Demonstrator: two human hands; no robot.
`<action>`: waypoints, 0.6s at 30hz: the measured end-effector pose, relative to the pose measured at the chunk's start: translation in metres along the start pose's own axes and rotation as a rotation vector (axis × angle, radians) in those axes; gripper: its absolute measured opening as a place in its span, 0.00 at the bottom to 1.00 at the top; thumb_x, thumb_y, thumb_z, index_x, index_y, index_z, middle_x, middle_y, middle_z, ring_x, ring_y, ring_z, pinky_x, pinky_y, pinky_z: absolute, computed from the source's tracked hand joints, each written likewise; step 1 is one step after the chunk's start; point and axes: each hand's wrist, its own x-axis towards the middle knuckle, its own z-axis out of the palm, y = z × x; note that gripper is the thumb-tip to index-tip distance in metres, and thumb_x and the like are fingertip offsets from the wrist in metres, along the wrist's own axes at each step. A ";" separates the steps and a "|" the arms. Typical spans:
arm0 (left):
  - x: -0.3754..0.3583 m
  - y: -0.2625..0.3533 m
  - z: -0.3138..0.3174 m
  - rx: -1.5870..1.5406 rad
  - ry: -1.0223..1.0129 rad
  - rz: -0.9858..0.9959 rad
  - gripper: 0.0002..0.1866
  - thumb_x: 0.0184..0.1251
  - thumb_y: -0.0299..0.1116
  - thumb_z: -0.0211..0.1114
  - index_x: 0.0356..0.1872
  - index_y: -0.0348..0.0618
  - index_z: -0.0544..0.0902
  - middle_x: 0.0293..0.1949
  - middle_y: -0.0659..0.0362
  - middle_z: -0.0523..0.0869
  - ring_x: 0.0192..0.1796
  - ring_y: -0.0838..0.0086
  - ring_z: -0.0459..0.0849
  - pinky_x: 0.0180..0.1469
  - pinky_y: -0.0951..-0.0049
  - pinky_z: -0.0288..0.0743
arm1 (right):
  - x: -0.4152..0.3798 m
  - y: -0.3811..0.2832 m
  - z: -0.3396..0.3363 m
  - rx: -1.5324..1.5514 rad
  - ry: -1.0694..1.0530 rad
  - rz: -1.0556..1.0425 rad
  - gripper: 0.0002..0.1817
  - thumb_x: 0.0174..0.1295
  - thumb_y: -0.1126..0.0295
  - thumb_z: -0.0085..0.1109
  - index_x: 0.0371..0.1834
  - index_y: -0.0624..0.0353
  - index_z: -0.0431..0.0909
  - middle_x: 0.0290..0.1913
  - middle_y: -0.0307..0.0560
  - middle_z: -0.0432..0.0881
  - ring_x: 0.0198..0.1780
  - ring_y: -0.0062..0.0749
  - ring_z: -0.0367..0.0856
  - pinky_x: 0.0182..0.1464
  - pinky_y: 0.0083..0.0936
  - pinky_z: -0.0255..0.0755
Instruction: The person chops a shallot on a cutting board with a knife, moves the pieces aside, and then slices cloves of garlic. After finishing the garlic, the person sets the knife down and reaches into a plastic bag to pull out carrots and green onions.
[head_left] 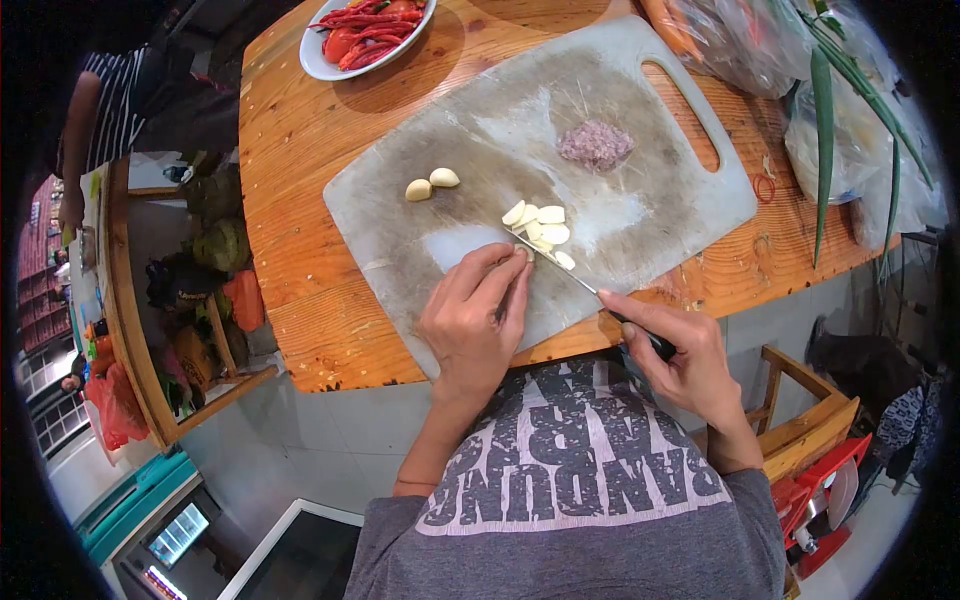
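My right hand (678, 352) grips the black handle of a small knife (560, 268) whose blade lies across the grey cutting board (480, 150). With its fingertips curled, my left hand (475, 320) presses a garlic piece against the blade. Sliced garlic (540, 225) lies just beyond the blade. Two whole peeled cloves (430, 184) sit further left on the board. A small mound of minced purple shallot (595, 144) rests near the board's far end.
The board lies on a wooden table (290, 250). A white bowl of red chillies (365, 35) stands at the far left. Plastic bags and green onion stalks (825, 130) crowd the right edge. Another person (110, 110) stands at left. A wooden chair (810, 420) is at right.
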 end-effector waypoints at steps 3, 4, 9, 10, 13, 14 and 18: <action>-0.001 0.002 0.000 -0.008 -0.002 -0.028 0.10 0.54 0.24 0.77 0.38 0.44 0.91 0.41 0.62 0.88 0.41 0.67 0.87 0.42 0.67 0.80 | -0.002 0.003 -0.001 -0.018 0.003 -0.027 0.27 0.60 0.80 0.63 0.65 0.50 0.83 0.33 0.52 0.87 0.28 0.37 0.84 0.34 0.32 0.77; -0.001 0.002 0.000 -0.011 -0.004 -0.036 0.10 0.54 0.24 0.77 0.38 0.44 0.91 0.41 0.62 0.88 0.42 0.67 0.87 0.42 0.67 0.80 | -0.002 0.004 -0.002 -0.025 0.006 -0.036 0.27 0.60 0.80 0.63 0.65 0.50 0.83 0.33 0.52 0.87 0.28 0.37 0.84 0.34 0.32 0.77; 0.000 0.004 0.000 -0.015 -0.006 -0.044 0.10 0.54 0.22 0.76 0.38 0.44 0.92 0.40 0.61 0.88 0.42 0.68 0.86 0.41 0.68 0.79 | -0.002 -0.005 -0.010 -0.049 -0.080 0.053 0.27 0.60 0.79 0.64 0.64 0.49 0.84 0.33 0.53 0.87 0.27 0.37 0.84 0.32 0.31 0.77; -0.001 0.003 0.000 -0.023 -0.001 -0.051 0.11 0.54 0.21 0.76 0.39 0.44 0.92 0.40 0.60 0.89 0.42 0.68 0.86 0.42 0.69 0.79 | -0.001 -0.006 -0.010 -0.034 -0.077 0.053 0.27 0.60 0.79 0.64 0.64 0.49 0.84 0.33 0.53 0.88 0.27 0.37 0.84 0.32 0.31 0.77; -0.001 0.002 0.001 -0.016 0.014 -0.039 0.10 0.53 0.21 0.77 0.38 0.43 0.92 0.39 0.60 0.89 0.41 0.68 0.86 0.42 0.68 0.79 | 0.007 -0.003 -0.002 -0.026 -0.030 -0.031 0.27 0.60 0.80 0.63 0.64 0.50 0.84 0.33 0.54 0.88 0.28 0.36 0.85 0.33 0.30 0.77; -0.001 0.002 0.002 -0.021 0.012 -0.042 0.10 0.53 0.21 0.77 0.38 0.43 0.92 0.39 0.60 0.89 0.41 0.68 0.86 0.42 0.68 0.79 | 0.008 -0.001 0.000 -0.026 -0.029 -0.027 0.27 0.61 0.80 0.63 0.64 0.50 0.84 0.33 0.55 0.88 0.28 0.36 0.85 0.33 0.30 0.77; -0.001 0.003 0.001 -0.020 0.020 -0.048 0.10 0.53 0.21 0.77 0.37 0.43 0.92 0.39 0.60 0.89 0.41 0.68 0.86 0.43 0.68 0.79 | 0.012 0.004 0.004 0.005 -0.025 -0.024 0.26 0.61 0.80 0.62 0.64 0.51 0.84 0.33 0.55 0.88 0.28 0.37 0.85 0.35 0.30 0.78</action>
